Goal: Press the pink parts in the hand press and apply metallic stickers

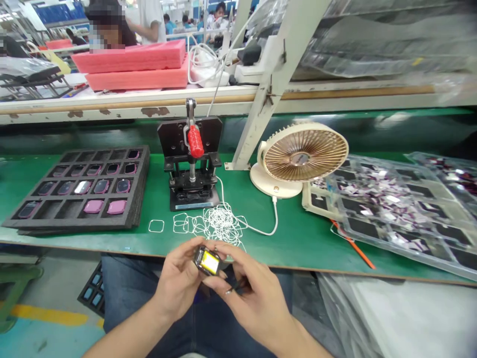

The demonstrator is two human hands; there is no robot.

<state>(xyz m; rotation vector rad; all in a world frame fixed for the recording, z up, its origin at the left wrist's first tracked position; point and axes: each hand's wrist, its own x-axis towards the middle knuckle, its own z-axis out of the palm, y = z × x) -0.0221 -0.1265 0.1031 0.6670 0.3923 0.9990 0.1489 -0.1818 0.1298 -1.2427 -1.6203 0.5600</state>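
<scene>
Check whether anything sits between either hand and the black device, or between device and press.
Nothing visible separates the left hand or right hand from the black device; both hold it. Toward the press, white rings lie on the bench between.

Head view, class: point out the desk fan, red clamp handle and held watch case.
Desk fan (300, 159): head view, grille hub.
Red clamp handle (195, 141): head view, middle of the grip.
Watch case (208, 262): head view, yellow-and-white face.

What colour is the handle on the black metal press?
The handle is red, as the head view shows.
</scene>
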